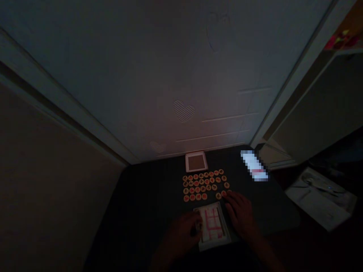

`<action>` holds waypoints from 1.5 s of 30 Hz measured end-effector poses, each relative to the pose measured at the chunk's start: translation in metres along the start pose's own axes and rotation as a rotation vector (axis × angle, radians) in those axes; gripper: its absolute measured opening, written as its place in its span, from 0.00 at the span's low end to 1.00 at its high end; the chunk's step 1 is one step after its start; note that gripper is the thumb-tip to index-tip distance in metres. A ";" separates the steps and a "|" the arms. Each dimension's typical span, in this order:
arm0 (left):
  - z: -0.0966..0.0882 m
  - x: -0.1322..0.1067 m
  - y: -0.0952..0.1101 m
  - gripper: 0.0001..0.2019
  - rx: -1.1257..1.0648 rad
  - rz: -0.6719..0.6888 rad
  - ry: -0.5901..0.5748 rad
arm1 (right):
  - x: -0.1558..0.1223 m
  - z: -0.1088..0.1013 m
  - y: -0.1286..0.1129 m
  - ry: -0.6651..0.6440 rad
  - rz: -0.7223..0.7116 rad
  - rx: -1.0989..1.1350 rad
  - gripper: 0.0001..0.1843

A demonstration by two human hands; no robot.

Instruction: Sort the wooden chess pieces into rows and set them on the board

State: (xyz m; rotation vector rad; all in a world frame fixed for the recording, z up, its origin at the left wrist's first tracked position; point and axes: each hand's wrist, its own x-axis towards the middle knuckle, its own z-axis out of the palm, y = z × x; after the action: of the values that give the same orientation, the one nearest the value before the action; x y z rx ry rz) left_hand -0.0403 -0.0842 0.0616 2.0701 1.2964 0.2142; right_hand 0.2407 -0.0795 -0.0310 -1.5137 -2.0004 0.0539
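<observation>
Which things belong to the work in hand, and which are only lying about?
Seemingly in use:
round pieces, at the right hand
pale tray, at the left hand

Likely idle:
bright blurred object
pale box, far right
white square, perhaps

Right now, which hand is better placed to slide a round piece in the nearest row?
Probably the right hand: it reaches the right end of that row of round pieces. The left hand is farther off, curled at the pale tray's left edge; the dimness hides its grip.
</observation>
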 end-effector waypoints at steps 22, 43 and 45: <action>0.009 -0.002 0.003 0.15 0.119 -0.079 0.031 | -0.013 -0.010 -0.094 -0.155 -0.109 0.372 0.10; 0.026 -0.002 -0.015 0.08 -0.166 -0.222 0.178 | -0.004 0.018 -0.098 -0.261 -0.128 0.232 0.10; 0.027 -0.003 -0.016 0.08 -0.161 -0.225 0.195 | -0.003 0.018 -0.098 -0.260 -0.125 0.231 0.10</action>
State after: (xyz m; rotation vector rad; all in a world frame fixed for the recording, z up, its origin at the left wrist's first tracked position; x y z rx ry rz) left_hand -0.0406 -0.0942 0.0323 1.7869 1.5630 0.4134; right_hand 0.1481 -0.1100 -0.0089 -1.2850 -2.1999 0.4356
